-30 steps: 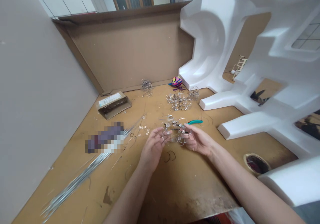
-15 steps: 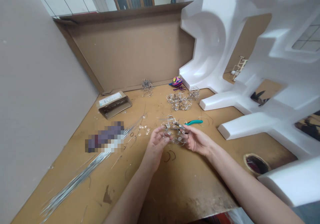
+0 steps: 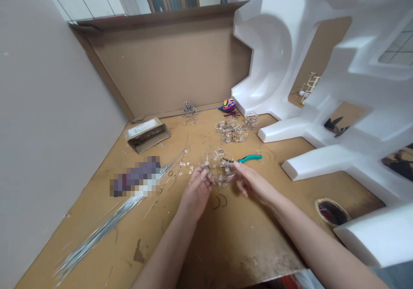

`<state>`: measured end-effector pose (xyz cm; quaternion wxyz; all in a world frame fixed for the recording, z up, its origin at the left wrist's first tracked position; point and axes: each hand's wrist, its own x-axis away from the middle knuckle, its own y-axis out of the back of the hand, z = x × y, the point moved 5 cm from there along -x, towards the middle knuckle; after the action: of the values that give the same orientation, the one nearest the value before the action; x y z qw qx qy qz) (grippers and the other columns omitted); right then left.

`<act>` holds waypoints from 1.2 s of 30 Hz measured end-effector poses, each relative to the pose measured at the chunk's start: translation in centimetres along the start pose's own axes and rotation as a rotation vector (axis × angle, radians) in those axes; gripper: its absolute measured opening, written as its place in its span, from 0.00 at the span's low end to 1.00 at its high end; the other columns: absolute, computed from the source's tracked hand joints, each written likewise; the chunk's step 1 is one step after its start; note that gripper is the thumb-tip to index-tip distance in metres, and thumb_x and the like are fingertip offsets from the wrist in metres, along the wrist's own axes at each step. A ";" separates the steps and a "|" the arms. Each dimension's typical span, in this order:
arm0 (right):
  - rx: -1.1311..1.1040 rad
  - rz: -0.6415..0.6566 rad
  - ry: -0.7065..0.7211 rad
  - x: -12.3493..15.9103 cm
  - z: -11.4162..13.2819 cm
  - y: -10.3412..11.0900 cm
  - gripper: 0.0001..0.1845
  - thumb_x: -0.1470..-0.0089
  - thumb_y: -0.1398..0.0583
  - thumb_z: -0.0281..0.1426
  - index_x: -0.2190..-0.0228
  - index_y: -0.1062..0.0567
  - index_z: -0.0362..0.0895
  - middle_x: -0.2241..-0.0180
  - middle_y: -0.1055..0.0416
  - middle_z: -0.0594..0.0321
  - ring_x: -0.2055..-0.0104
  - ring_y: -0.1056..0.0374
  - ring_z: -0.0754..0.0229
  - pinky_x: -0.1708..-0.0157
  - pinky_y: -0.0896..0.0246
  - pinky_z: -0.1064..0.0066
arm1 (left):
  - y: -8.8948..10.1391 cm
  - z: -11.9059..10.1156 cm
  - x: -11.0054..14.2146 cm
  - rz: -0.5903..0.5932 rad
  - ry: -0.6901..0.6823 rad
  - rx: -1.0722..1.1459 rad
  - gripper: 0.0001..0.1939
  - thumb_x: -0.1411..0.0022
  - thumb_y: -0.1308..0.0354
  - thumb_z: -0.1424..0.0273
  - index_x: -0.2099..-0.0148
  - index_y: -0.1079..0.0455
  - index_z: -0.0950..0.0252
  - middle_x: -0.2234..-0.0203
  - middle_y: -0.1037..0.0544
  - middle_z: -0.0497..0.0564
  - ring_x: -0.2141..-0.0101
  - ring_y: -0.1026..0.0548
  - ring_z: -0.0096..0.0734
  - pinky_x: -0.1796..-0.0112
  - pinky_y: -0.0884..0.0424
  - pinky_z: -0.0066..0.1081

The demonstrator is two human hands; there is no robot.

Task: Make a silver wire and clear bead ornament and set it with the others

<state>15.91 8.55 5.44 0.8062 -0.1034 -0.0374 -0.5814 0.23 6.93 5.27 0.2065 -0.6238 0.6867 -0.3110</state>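
A round wire piece with clear beads (image 3: 220, 178) is held up over the table between both hands. My left hand (image 3: 197, 192) is closed on its left side, with the fingertips among the wire loops. At its right rim is my right hand (image 3: 253, 182), thumb and forefinger against the wire and the other fingers curled below. Exactly how the right fingertips grip is hard to see. Pliers with teal handles (image 3: 251, 157) lie just beyond the right hand, their jaws partly behind the wire piece. Loose clear beads (image 3: 184, 164) lie left of it.
More beaded wire pieces (image 3: 231, 130) sit farther back, near a colourful object (image 3: 229, 105). A small cardboard box (image 3: 148, 134) and a bundle of straight wires (image 3: 109, 220) lie left. White moulded foam (image 3: 309, 164) borders the right, beside a tape roll (image 3: 332, 211).
The beaded wire piece has shifted slightly left and turned, together with my left hand. My right hand's fingers have drawn back from inside it to its right rim.
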 end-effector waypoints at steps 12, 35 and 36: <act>0.825 -0.212 0.529 1.3 2.4 -0.8 0.63 0.69 0.33 0.46 0.39 0.63 0.49 0.41 0.51 0.51 0.40 0.54 0.44 0.46 0.55 0.48 | -0.6 1.5 0.5 0.025 0.083 0.014 0.12 0.46 0.42 0.69 0.58 0.36 0.62 0.75 0.33 0.45 0.72 0.32 0.24 0.67 0.37 0.26; 0.807 0.057 0.753 2.7 4.7 -1.5 0.23 0.60 0.35 0.39 0.61 0.29 0.47 0.62 0.33 0.57 0.58 0.39 0.54 0.57 0.43 0.60 | -1.9 3.0 1.6 0.144 0.297 -0.165 0.12 0.46 0.42 0.70 0.57 0.34 0.62 0.72 0.28 0.47 0.72 0.31 0.25 0.68 0.38 0.26; 0.794 0.059 0.752 2.7 4.6 -1.5 0.20 0.60 0.35 0.39 0.64 0.29 0.46 0.65 0.32 0.58 0.60 0.39 0.55 0.58 0.43 0.61 | -2.1 3.0 1.6 0.149 0.307 -0.165 0.13 0.46 0.42 0.70 0.57 0.34 0.62 0.72 0.28 0.48 0.71 0.31 0.25 0.68 0.38 0.27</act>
<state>15.62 6.53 10.63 0.7570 0.4226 0.0397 -0.4968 3.51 4.74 4.68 0.0699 -0.5314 0.7775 -0.3290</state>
